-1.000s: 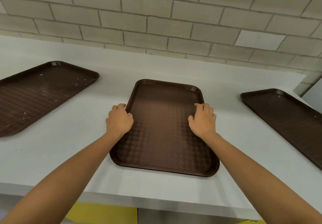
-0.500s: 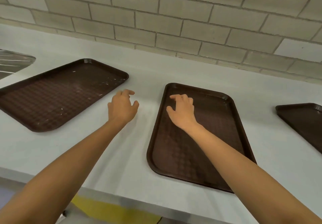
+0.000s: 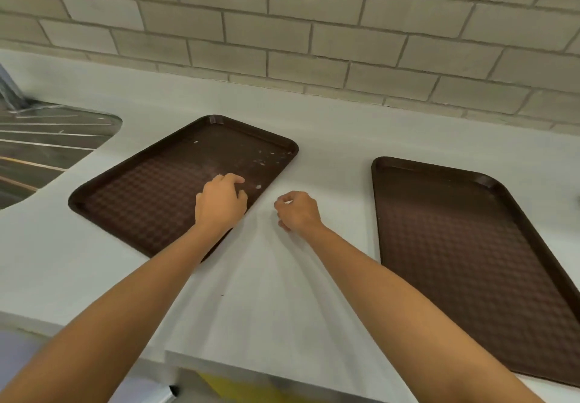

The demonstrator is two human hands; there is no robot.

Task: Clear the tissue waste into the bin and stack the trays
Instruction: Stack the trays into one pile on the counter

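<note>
Brown left tray (image 3: 141, 195) lay under the left hand (image 3: 219, 205), whose fingers were loosely spread and empty. At its 3 o'clock the right hand (image 3: 296, 211) hung curled over the counter (image 3: 276, 302), with nothing visible in it. Tissue scraps (image 3: 266, 156) lay at 1 o'clock on that tray, and the right tray (image 3: 455, 261) lay further out at 3 o'clock.

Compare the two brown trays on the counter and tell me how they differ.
The left tray carries white scraps near its far end; the right tray looks clean. The left hand reaches over the left tray; no hand is at the right tray. The left tray shows whole; the right tray is cut by the frame edge. Both are dark brown, textured, flat on the counter.
</note>
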